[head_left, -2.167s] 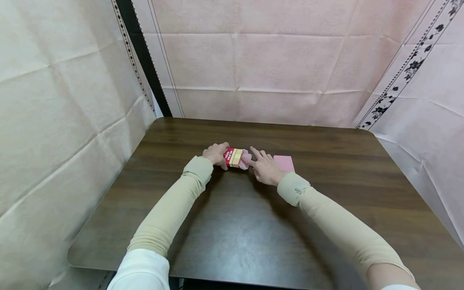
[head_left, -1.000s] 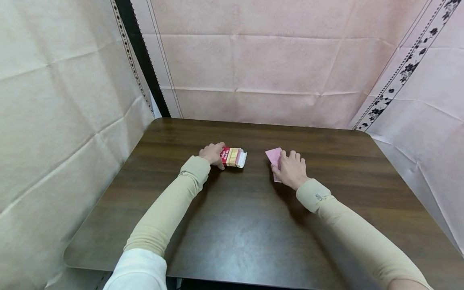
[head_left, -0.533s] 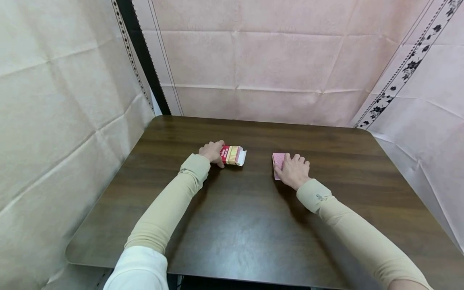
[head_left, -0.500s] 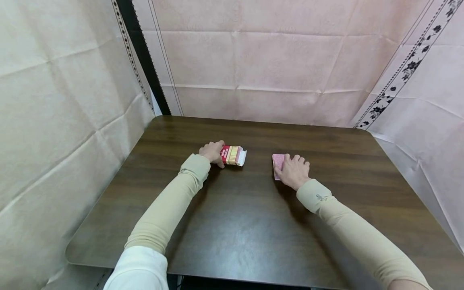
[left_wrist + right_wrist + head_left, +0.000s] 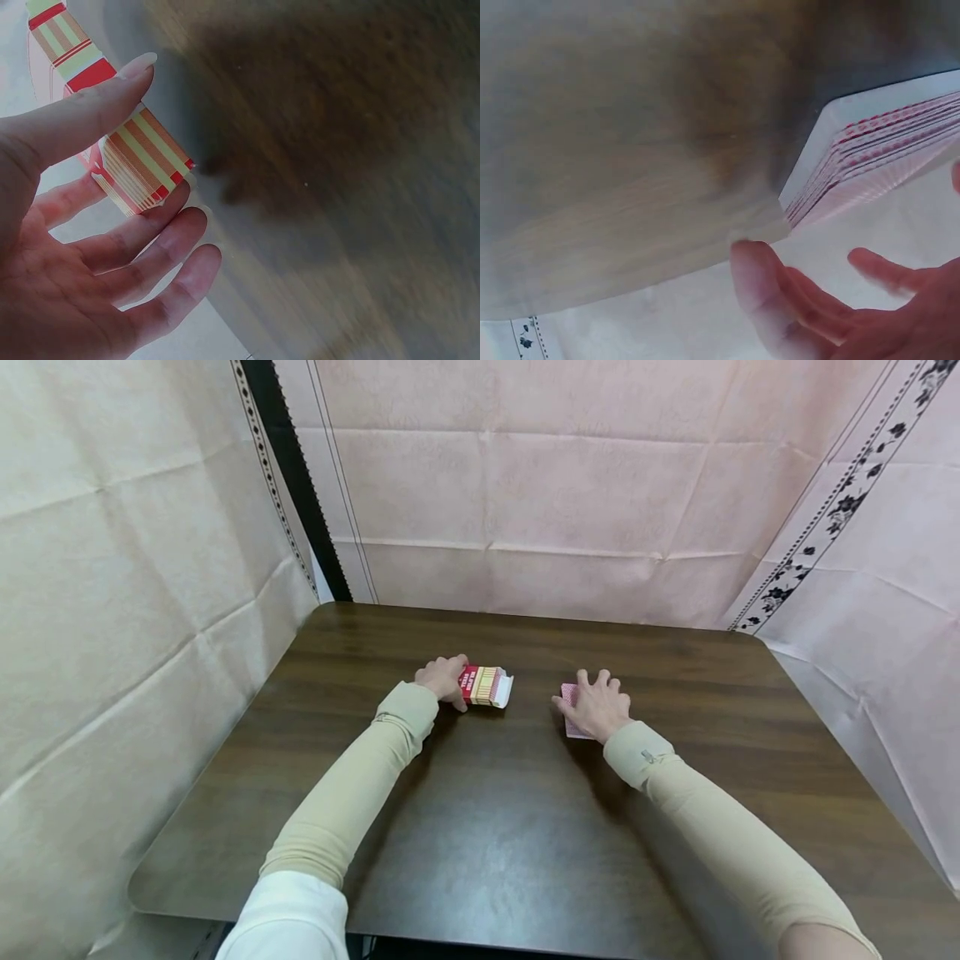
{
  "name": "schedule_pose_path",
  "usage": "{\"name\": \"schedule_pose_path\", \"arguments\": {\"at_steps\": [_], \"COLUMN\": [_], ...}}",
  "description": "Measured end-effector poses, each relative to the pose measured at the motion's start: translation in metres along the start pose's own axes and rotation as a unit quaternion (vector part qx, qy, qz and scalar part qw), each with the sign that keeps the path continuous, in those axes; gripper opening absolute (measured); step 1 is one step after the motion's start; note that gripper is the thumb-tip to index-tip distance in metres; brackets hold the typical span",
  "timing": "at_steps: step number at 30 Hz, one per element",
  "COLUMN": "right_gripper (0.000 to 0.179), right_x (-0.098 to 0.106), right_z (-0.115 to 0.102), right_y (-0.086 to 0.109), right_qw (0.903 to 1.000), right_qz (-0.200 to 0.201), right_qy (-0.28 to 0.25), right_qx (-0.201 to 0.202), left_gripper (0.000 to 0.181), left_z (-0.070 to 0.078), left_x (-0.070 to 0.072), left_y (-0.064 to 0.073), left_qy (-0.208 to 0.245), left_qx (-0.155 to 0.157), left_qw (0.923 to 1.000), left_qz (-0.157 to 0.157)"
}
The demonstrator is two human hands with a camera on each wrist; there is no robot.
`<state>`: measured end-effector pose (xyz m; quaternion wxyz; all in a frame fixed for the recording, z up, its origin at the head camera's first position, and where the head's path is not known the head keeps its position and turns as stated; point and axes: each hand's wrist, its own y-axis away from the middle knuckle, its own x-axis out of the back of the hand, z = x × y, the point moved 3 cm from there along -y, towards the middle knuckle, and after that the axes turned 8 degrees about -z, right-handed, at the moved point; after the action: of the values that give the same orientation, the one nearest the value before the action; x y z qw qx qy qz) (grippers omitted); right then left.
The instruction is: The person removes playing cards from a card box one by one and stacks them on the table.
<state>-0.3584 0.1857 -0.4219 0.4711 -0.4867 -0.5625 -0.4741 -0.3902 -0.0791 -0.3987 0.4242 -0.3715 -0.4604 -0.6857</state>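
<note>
A red and yellow striped card box (image 5: pixel 487 685) lies on the dark wooden table (image 5: pixel 487 827), its white flap end pointing right. My left hand (image 5: pixel 448 681) grips its left end. The left wrist view shows the thumb (image 5: pixel 97 105) on one side of the box (image 5: pixel 146 161) and the fingers (image 5: pixel 157 232) on the other. A stack of pink-backed cards (image 5: pixel 567 703) lies to the right. My right hand (image 5: pixel 596 692) lies over it with fingers spread. In the right wrist view the stack's edge (image 5: pixel 877 154) shows beyond the fingers (image 5: pixel 769 296).
Pale pink and cream cloth walls (image 5: pixel 540 510) stand close round the table on the left, back and right. The table's near edge (image 5: pixel 247 910) runs below my forearms, with bare wood between the hands and that edge.
My right hand left the box's flap end and moved right onto the card stack. Its fingers have now spread and it sits slightly further left. The left hand kept its hold on the box.
</note>
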Motion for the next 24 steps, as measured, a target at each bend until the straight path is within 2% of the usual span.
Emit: {"name": "schedule_pose_path", "arguments": {"at_steps": [4, 9, 15, 17, 19, 21, 24], "right_gripper": [0.071, 0.058, 0.055, 0.057, 0.056, 0.051, 0.043], "right_x": [-0.005, -0.011, -0.010, -0.006, -0.002, 0.002, 0.003], "right_z": [-0.007, -0.014, -0.015, -0.018, -0.024, -0.032, -0.047], "right_y": [-0.013, -0.017, -0.015, -0.013, -0.011, -0.007, -0.001], "right_qw": [0.9997, 0.9989, 0.9992, 0.9992, 0.9983, 0.9931, 0.9736], "right_qz": [-0.019, -0.030, -0.017, 0.002, 0.033, 0.067, 0.085], "right_qy": [0.013, 0.034, 0.033, 0.040, 0.040, 0.038, 0.026], "right_qx": [-0.003, -0.013, -0.016, -0.007, 0.025, 0.089, 0.210], "left_gripper": [0.080, 0.080, 0.078, 0.078, 0.079, 0.079, 0.079], "left_z": [-0.001, -0.002, 0.001, 0.003, 0.004, 0.006, 0.008], "left_x": [0.000, 0.001, 0.002, 0.003, 0.002, 0.000, -0.004], "left_y": [-0.001, 0.000, -0.003, -0.005, -0.006, -0.007, -0.010], "left_qy": [0.001, 0.000, -0.001, 0.001, 0.002, 0.003, 0.002], "left_qx": [0.002, -0.001, -0.002, -0.005, -0.008, -0.010, -0.011], "left_qw": [1.0000, 1.0000, 1.0000, 1.0000, 0.9999, 0.9999, 0.9999], "left_qz": [0.003, 0.002, 0.006, 0.007, 0.007, 0.004, 0.002]}}
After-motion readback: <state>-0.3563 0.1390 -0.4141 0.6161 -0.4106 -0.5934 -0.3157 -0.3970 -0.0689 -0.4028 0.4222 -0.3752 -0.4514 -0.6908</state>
